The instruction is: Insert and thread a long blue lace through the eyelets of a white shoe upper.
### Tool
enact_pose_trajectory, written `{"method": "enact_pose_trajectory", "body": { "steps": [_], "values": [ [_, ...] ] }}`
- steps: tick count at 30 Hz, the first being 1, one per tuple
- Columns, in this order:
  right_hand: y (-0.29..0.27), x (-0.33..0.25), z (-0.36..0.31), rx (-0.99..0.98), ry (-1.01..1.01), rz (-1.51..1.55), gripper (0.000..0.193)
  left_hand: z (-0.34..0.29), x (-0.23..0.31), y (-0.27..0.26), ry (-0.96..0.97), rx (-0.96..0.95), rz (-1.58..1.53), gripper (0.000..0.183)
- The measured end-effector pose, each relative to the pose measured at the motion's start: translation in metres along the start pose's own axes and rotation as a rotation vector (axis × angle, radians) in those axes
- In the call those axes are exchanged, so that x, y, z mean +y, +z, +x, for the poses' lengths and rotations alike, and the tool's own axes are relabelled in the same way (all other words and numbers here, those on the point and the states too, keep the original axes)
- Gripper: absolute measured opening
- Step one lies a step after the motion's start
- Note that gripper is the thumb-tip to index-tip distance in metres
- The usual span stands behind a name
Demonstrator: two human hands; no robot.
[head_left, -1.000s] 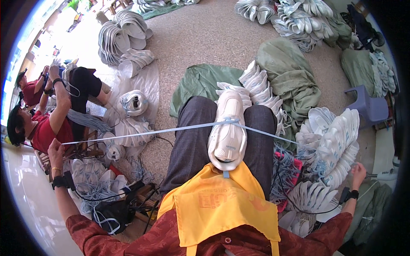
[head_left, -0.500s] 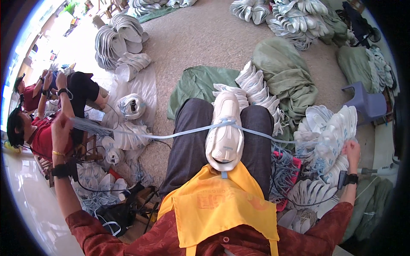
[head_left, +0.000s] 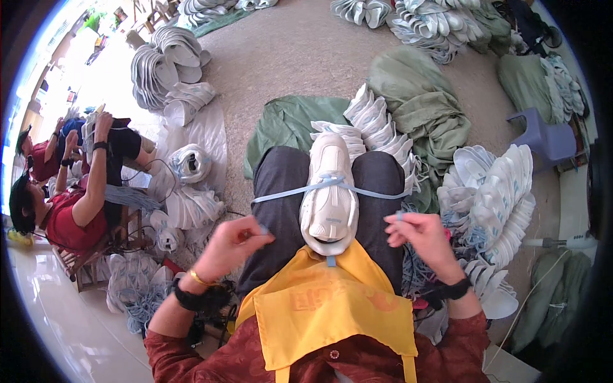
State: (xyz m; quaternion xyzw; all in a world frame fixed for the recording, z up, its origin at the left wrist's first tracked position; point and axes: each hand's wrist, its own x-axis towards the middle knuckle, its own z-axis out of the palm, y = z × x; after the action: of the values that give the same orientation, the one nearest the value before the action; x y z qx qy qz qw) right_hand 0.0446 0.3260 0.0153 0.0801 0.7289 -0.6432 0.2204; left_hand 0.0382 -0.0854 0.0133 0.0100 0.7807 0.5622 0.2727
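Note:
A white sneaker upper (head_left: pixel 329 207) rests on my lap between my knees, its opening toward me. A light blue shoelace (head_left: pixel 373 192) passes across its front, with one length reaching out over each thigh. Left of the shoe, my left hand (head_left: pixel 223 250) is closed in a pinch, a bit of blue lace showing at its fingertips. On the other side, my right hand (head_left: pixel 423 237) pinches the lace between thumb and forefinger, other fingers curled. Both hands are off the shoe. A small blue tab (head_left: pixel 331 261) hangs from its near edge over my yellow apron (head_left: pixel 332 313).
Stacked white shoe uppers stand at right (head_left: pixel 495 198) and beyond my knees (head_left: pixel 377 121). Green cloth sacks (head_left: pixel 418 89) lie farther off. A purple-grey stool (head_left: pixel 543 140) stands at far right. Two people in red work at left, near a bundle of blue laces (head_left: pixel 131 196).
Both hands have come inward and down from wide apart to beside my knees. The lace ends, stretched far out before, are now shorter beside the shoe.

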Motion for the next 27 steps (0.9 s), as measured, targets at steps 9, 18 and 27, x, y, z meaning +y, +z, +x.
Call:
{"method": "enact_pose_trajectory", "body": {
  "steps": [9,18,27],
  "values": [
    [0.065,0.003,0.053,0.228,-0.599,-0.535,0.016,0.057,0.03,0.07,0.595,0.322,0.332,0.013],
    [0.081,-0.002,0.038,0.254,-0.591,-0.538,0.015,0.054,0.03,0.081,0.633,0.32,0.467,0.015],
    [0.062,-0.011,0.074,0.239,-0.557,-0.574,0.008,0.06,0.031,0.074,0.641,0.347,0.333,0.015]
  ]
}}
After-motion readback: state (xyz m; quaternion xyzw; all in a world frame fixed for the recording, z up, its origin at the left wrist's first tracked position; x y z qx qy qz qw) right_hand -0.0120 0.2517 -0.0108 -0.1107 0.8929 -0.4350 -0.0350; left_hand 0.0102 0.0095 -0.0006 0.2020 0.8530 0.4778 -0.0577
